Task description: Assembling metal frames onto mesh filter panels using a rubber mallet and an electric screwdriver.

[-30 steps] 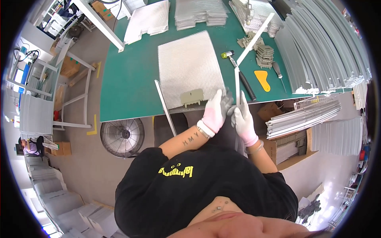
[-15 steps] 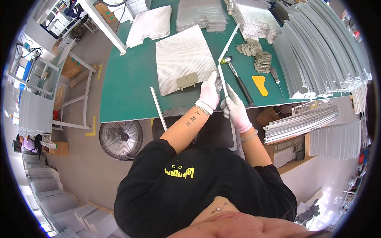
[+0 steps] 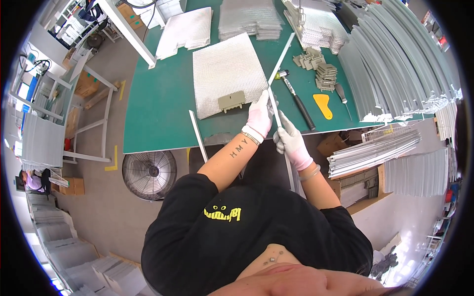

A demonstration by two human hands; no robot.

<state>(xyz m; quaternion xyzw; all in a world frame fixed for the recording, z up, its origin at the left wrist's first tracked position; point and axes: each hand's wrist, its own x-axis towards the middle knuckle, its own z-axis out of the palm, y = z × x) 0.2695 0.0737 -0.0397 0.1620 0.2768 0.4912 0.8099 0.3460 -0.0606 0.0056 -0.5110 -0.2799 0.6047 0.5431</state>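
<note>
In both gloved hands is a thin white-silver metal frame strip, bent at a corner, with one arm pointing up and away over the green table. My left hand closes around it near the corner, beside the mesh sheet's right edge. Lower down, at the table's front edge, my right hand pinches the strip between thumb and fingers. The silver mesh sheet lies flat, with a grey-beige toothed plastic piece on its near edge. Another strip end juts over the table edge left of my left forearm; whether it joins the held frame is hidden.
Right of my hands lie a hammer, a yellow scraper, a screwdriver and stacked plastic pieces. Mesh stacks stand at the back. Bent metal frames crowd the right side. A floor fan stands below left.
The strip's corner has shifted slightly left and toward me, and its far arm has tilted a little. My right hand has moved slightly down; both hands keep their hold.
</note>
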